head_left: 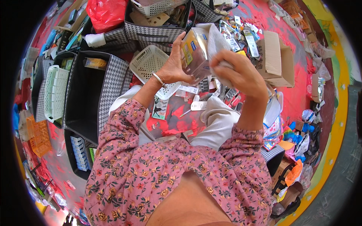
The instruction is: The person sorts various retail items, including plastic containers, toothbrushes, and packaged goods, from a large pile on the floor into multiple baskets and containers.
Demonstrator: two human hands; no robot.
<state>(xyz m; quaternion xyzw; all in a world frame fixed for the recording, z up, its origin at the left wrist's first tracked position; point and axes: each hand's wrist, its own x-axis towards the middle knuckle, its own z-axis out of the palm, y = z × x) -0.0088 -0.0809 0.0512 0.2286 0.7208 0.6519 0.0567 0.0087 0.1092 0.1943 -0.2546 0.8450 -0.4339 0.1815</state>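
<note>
My left hand grips a clear plastic box with a yellow and blue label, thumb under its near edge and fingers along its left side. What is inside the box I cannot make out. In my right hand a grey-white cloth is bunched, its fingers curled round it and pressing it to the box's right side. The box is tilted and held up above my lap. Below it, between my legs, lie a white tag and several small packaged items.
A white perforated basket stands left of my hands, beside a black-lined houndstooth storage box. A green basket lies farther left. At the right is an open cardboard carton. Loose small goods are heaped beyond my hands.
</note>
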